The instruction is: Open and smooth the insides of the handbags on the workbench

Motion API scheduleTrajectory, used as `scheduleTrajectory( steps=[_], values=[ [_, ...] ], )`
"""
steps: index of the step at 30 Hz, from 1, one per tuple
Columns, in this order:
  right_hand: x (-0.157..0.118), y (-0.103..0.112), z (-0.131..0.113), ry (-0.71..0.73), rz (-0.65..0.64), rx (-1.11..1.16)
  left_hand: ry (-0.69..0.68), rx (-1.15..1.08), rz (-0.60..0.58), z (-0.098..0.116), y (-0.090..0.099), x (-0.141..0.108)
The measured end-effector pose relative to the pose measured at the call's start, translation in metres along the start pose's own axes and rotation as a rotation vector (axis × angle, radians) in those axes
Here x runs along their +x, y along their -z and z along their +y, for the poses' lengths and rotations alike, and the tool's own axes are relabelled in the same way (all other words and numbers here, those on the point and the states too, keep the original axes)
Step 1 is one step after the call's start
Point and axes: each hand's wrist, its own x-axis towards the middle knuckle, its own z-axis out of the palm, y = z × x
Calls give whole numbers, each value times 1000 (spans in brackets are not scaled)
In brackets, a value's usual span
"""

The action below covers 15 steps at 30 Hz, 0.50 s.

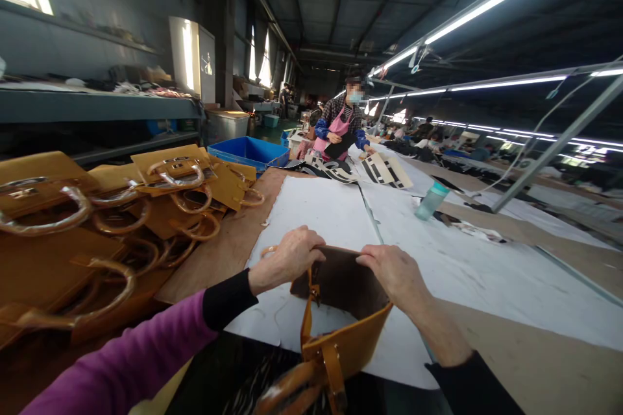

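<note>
Hands (293,254), two, nearly closed, pinch one mustard bag (359,337) by its rim (341,250), one teal bottle (432,200) beyond.

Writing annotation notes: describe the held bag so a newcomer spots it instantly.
Find the white-covered table, then the left hand and right hand at its near side. They grip the mustard bag by its rim. Unlike the bags heaped at left, it is held, its brown inside showing.
</note>
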Motion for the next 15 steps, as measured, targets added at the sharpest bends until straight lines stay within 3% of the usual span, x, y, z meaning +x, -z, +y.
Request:
scheduleTrajectory(
  steps=[3,6,11,15],
  values=[
    [3,0,-14,46,-22,-105,45,-39,16,1,1,-1],
    [6,-3,-22,108,-16,-20,105,-97,16,-1,0,-1],
    [11,-6,-17,143,-13,65,142,-251,73,-6,-10,3],
    [11,-4,-18,135,-27,58,150,-397,49,-4,-13,5]
  ],
)
